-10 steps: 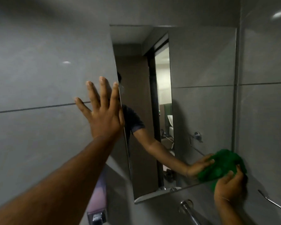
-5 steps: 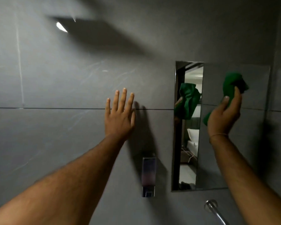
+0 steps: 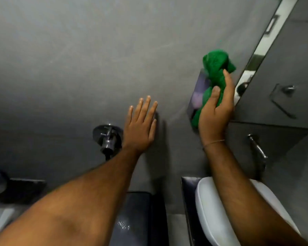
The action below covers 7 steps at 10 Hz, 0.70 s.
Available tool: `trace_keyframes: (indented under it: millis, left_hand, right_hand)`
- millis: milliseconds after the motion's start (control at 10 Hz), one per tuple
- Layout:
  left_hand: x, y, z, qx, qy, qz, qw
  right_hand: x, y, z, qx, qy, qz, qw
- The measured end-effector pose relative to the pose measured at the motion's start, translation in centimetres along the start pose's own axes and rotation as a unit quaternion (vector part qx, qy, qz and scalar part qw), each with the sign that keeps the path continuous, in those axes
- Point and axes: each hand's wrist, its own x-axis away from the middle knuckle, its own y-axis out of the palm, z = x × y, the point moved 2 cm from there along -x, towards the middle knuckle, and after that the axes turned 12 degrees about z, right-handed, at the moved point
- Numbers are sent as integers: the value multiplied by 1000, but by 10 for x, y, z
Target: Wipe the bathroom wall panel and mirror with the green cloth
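My right hand grips a bunched green cloth and holds it against the grey wall panel, over a clear soap dispenser just left of the mirror. The mirror runs up the right side, tilted in view. My left hand rests flat on the wall panel with fingers spread, left of the cloth and holding nothing.
A chrome wall valve sits just left of my left wrist. A chrome tap juts out below the mirror. A white basin lies under my right forearm, and a dark counter is at the bottom.
The view has tipped downward. My right hand brought the cloth off the mirror, left and down onto the soap dispenser area. My left hand stays flat on the wall, now lower, beside the valve.
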Motion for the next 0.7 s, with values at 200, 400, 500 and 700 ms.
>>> trace_keyframes:
  millis: [200, 400, 500, 700]
  left_hand:
    - [232, 65, -59, 6, -73, -181, 981]
    - [411, 107, -98, -29, -121, -326, 937]
    - [473, 126, -112, -32, -148, -366, 918]
    - [506, 137, -117, -36, -182, -410, 893]
  right_hand:
    - [232, -42, 114, 111, 196, -173, 959]
    - [458, -83, 237, 267, 302, -365, 839]
    - [581, -116, 270, 366, 276, -562, 689]
    - [635, -151, 263, 427, 210, -583, 659]
